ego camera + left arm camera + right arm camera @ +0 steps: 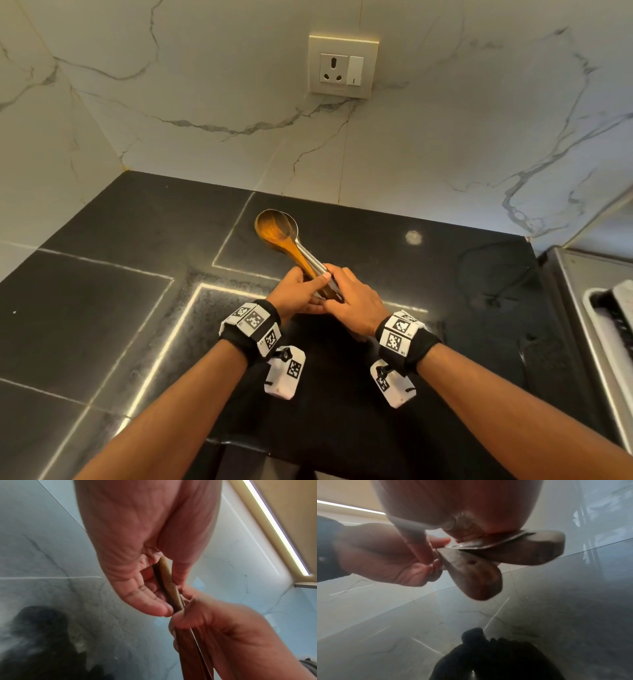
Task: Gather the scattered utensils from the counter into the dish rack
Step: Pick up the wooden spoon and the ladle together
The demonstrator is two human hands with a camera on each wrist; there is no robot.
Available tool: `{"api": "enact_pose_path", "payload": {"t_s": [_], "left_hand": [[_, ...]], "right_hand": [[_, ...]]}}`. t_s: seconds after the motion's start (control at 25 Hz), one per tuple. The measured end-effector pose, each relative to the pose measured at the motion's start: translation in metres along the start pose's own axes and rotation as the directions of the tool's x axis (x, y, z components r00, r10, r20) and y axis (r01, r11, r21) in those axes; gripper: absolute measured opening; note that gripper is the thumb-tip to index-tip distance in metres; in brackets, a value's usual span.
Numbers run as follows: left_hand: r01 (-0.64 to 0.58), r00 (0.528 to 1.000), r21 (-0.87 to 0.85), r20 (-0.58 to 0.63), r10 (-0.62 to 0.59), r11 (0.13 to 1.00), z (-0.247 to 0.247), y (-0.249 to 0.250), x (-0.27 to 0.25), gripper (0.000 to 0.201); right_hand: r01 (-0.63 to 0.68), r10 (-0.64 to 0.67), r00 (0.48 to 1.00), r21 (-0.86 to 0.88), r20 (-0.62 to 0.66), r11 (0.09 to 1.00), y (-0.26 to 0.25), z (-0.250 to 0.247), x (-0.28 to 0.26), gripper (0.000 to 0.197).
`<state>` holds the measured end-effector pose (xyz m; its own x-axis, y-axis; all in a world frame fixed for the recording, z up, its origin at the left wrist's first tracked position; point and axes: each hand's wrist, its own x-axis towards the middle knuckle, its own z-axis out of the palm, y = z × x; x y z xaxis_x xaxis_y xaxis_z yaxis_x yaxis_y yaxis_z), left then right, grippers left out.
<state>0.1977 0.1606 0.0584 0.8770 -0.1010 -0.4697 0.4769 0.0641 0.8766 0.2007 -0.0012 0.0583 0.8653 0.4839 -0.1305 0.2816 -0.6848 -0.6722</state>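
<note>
your left hand (297, 291) and right hand (352, 301) meet over the black surface (102, 308), both on the same bundle of utensils. wooden spoon (274, 228) lies on top, steel spoon (292, 219) right under it, bowls stacked and pointing away from you toward the marble wall (205, 102), handles running back into your hands. left grip: thumb (313, 281) pressed on the handles from above, fingers curled under, so it pinches the wooden spoon handle. right grip: fingers wrapped over the handle ends, closed on the bundle. left wrist view shows the wooden handle (169, 582) pinched between thumb and fingertips (159, 609), with the right hand (223, 628) clamped just below it and a thin metal edge running beside the wood. right wrist view shows the two bowls from beneath, wooden one (476, 577) lower, steel one (530, 549) above it and fanned out to the side, left hand (385, 561) pinching at the neck. bundle sits above the surface; cannot tell if the bowls touch it. dish rack (609, 315) is at the far right edge, on the steel drainboard (568, 291), well apart from the spoons. wall socket (342, 65) above, a small pale spot (413, 237) on the surface right of the spoons.
</note>
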Motion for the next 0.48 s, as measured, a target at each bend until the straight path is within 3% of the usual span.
{"api": "enact_pose_path", "payload": {"t_s": [0.2, 0.32, 0.48], "left_hand": [[-0.115, 0.993, 0.232, 0.028, 0.112, 0.966, 0.016, 0.008, 0.005, 0.037], [-0.206, 0.978, 0.210, 0.076, 0.194, 0.956, 0.042, 0.022, -0.001, 0.030], [-0.305, 0.941, 0.104, 0.184, 0.283, 0.947, 0.101, 0.050, -0.021, 0.033]], "right_hand": [[0.000, -0.006, 0.996, -0.059, -0.094, 0.998, 0.006, -0.013, -0.015, 0.064], [-0.004, -0.011, 0.986, -0.086, -0.165, 0.996, 0.006, -0.035, -0.032, 0.058], [-0.059, 0.005, 0.972, -0.223, -0.234, 0.973, 0.009, -0.102, -0.075, 0.055]]}}
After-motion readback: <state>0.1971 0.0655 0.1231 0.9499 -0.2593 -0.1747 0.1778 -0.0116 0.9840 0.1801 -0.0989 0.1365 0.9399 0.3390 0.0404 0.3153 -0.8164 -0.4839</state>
